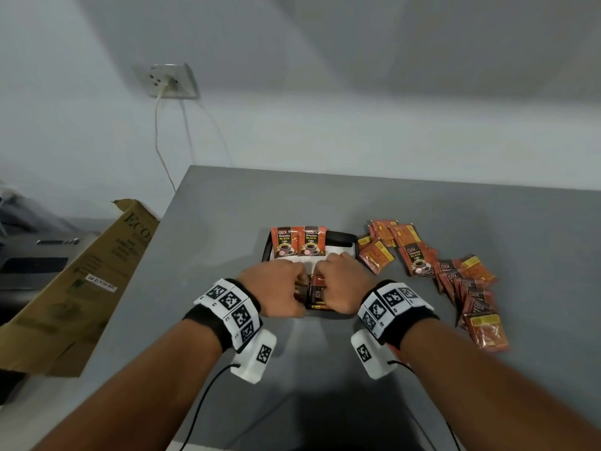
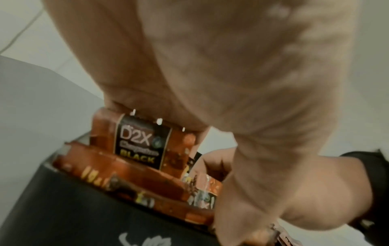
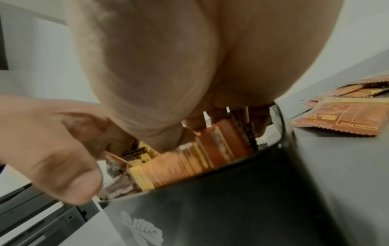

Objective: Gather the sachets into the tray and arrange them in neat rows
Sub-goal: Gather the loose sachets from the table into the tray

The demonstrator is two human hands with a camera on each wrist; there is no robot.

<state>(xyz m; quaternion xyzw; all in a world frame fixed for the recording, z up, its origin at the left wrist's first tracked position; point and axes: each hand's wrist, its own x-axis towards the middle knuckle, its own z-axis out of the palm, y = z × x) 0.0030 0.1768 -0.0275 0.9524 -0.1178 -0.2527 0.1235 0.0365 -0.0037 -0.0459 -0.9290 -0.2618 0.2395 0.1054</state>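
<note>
A person's two hands meet over the near half of a black tray (image 1: pixel 341 238) that sits on a grey surface (image 1: pixel 227 222). The left hand (image 1: pixel 276 292) and the right hand (image 1: pixel 341 284) are both curled, knuckles up, and between them they hold a small bunch of orange-and-black coffee sachets (image 1: pixel 317 292) at the near edge of the tray. The left wrist view shows the left fingers pinching the top of one upright sachet (image 2: pixel 143 143) printed "D2X" and "BLACK", with others lying flat under it. The right wrist view shows the right fingertips (image 3: pixel 194 124) closed on the far ends of sachets resting against the tray's black wall (image 3: pixel 221 191). At the far left of the tray, two sachets (image 1: pixel 298 242) lie side by side, face up, in a tidy row on the white lining. To the right of the tray, a loose pile of sachets (image 1: pixel 455 275) is scattered on the surface, overlapping, some face up and some showing their backs. Both wrists carry black bands with white coded markers. A cardboard box (image 1: pixel 81 281) leans at the left edge of the surface, and a wall socket (image 1: pixel 169 81) with a plugged-in cable is on the wall behind.
</note>
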